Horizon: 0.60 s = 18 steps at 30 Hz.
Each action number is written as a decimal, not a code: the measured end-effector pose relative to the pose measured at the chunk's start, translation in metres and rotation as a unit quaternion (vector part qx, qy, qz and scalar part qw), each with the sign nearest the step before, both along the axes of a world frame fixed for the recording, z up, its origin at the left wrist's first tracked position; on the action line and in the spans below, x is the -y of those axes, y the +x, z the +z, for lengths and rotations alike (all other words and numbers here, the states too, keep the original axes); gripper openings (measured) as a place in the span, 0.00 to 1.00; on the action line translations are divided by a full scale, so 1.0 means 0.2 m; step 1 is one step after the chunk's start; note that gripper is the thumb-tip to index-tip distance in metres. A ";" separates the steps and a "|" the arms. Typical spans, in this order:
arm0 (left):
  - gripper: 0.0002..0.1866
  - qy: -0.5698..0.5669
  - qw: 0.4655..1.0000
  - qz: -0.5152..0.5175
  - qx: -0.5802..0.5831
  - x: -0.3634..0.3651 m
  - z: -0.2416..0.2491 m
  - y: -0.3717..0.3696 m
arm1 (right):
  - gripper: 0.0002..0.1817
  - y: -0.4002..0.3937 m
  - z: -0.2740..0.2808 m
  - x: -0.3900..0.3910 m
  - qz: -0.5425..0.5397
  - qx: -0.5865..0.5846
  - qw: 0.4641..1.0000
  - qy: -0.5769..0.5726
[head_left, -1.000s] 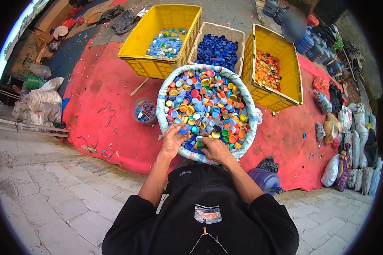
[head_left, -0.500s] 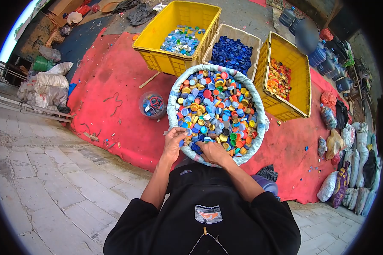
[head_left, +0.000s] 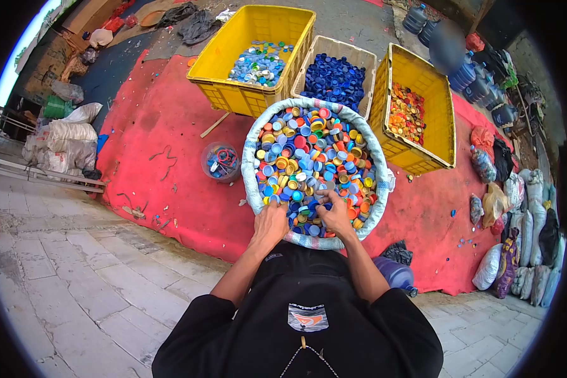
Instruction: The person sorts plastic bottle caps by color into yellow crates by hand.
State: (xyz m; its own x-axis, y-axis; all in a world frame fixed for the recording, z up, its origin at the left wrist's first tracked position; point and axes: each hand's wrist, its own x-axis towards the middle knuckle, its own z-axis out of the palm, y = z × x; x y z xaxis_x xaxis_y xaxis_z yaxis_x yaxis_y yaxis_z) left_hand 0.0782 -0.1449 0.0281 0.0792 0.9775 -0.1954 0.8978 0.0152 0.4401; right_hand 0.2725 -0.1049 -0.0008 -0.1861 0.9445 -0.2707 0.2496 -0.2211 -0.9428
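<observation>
A large round basket [head_left: 251, 165] with a pale cloth-wrapped rim is in front of me, full of mixed coloured bottle caps [head_left: 309, 151]. At its near left side, my left hand [head_left: 271, 222] reaches over the rim with curled fingers down among the caps; what they grip is hidden. My right hand [head_left: 336, 217] is over the near right part of the pile, its index finger stretched across the caps. Between that hand's thumb and fingers shows a dark blue bottle cap [head_left: 327, 206].
Beyond the basket stand a yellow crate [head_left: 217, 87] with light blue caps, a whitish crate [head_left: 370, 79] with dark blue ones and another yellow crate [head_left: 446, 120] with orange-red ones. A clear tub [head_left: 209, 170] sits left on red carpet [head_left: 164, 201]. Sacks [head_left: 487, 268] lie right.
My left hand has moved from raised at the rim, holding a light cap, down into the pile. My right hand has shifted right and its fingers have come up from among the caps.
</observation>
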 end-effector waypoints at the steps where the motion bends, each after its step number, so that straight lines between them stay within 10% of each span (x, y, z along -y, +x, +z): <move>1: 0.12 -0.002 1.000 -0.009 -0.014 0.00 0.00 0.00 | 0.20 0.02 -0.02 0.00 -0.038 -0.068 0.996 -0.050; 5: 0.12 -0.024 0.998 -0.037 -0.044 -0.02 -0.01 0.01 | 0.17 0.10 -0.03 0.04 -0.129 -0.386 0.886 -0.223; 18: 0.11 -0.004 0.999 -0.021 -0.042 -0.02 -0.10 0.00 | 0.19 0.12 0.00 0.07 -0.153 -0.435 0.858 -0.224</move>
State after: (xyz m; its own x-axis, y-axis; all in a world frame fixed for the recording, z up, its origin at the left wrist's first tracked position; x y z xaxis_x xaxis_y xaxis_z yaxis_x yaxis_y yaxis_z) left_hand 0.0778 -0.1414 0.0082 0.1026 0.9722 -0.2103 0.9313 -0.0196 0.3637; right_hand 0.2971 -0.1184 -0.0003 -0.2635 0.8224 -0.5042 -0.6407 -0.5400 -0.5459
